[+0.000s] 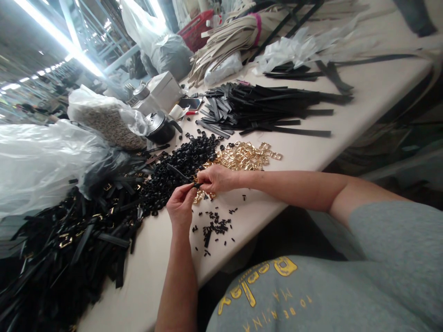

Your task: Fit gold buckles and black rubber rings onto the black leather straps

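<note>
My left hand and my right hand meet over the table, fingers pinched together on a short black strap. One end of the strap sticks out toward the far left; the part between my fingertips is mostly hidden. Just beyond my hands lies a heap of small black loops. Gold buckles are piled behind my right hand, and a few more show beneath it. Small black offcuts are scattered on the table on the near side.
Black straps with buckles heap up at the left. Loose black strips lie at the back, near a phone. A dark lidded pot, a white box and a filled plastic bag stand farther left.
</note>
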The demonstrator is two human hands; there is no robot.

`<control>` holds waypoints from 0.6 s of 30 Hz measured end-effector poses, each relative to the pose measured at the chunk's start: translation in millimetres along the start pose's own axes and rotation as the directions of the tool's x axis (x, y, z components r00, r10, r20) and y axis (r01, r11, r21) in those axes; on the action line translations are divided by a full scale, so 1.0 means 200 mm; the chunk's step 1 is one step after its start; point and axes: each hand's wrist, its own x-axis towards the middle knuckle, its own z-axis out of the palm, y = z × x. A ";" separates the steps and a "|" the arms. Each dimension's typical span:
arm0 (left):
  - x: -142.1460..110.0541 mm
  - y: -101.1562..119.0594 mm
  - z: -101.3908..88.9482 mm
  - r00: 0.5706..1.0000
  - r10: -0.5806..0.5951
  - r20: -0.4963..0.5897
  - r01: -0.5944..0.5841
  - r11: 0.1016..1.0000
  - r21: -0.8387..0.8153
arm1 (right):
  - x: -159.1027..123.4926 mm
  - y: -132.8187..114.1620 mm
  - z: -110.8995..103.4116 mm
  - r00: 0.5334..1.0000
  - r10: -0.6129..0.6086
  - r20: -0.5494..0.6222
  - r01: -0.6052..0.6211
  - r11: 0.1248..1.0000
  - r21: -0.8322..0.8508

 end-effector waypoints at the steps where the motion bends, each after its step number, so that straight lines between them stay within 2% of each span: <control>1: 0.00 0.00 0.00 1.000 0.004 0.010 -0.004 1.000 0.008 | 0.00 0.01 0.01 1.000 0.000 0.011 -0.001 1.000 0.031; 6: 0.00 -0.01 0.00 0.998 0.059 -0.008 -0.058 0.997 0.042 | 0.00 0.02 0.05 0.996 -0.002 0.090 -0.029 0.942 0.334; 12: -0.01 0.00 0.00 0.999 0.054 0.000 -0.053 0.994 0.096 | 0.00 0.01 0.05 0.995 -0.081 0.063 0.044 0.891 0.452; 18: -0.02 0.03 0.04 0.997 -0.073 0.009 0.074 0.986 -0.148 | 0.01 0.00 0.03 0.999 0.022 0.038 -0.038 0.849 0.526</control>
